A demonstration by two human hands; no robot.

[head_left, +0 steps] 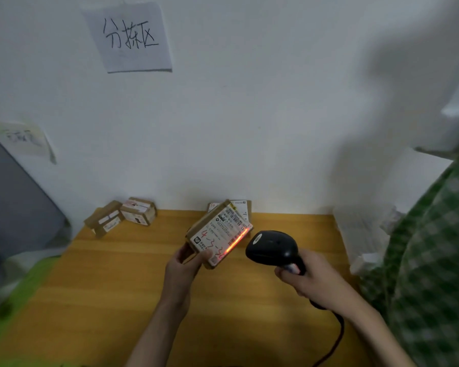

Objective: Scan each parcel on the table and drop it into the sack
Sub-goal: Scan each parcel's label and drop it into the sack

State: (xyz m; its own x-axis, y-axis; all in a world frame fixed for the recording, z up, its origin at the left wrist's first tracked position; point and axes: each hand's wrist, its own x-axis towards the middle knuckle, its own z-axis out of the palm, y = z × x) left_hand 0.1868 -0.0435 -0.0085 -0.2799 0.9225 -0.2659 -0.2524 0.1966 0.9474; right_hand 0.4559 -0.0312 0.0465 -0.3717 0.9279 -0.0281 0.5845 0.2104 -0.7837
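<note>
At your right, a green checked sack (432,260) runs off the frame edge, its mouth out of sight. A handwritten paper sign (129,38) hangs on the white wall (249,115) above your wooden table (112,287). 3 cardboard parcels sit at the wall, the third parcel (240,207) half hidden. Your left hand (182,270) grips 1 raised parcel (219,233), label up. Your right hand (309,278) grips 1 black barcode scanner (272,247), its red line crossing the barcode.
</note>
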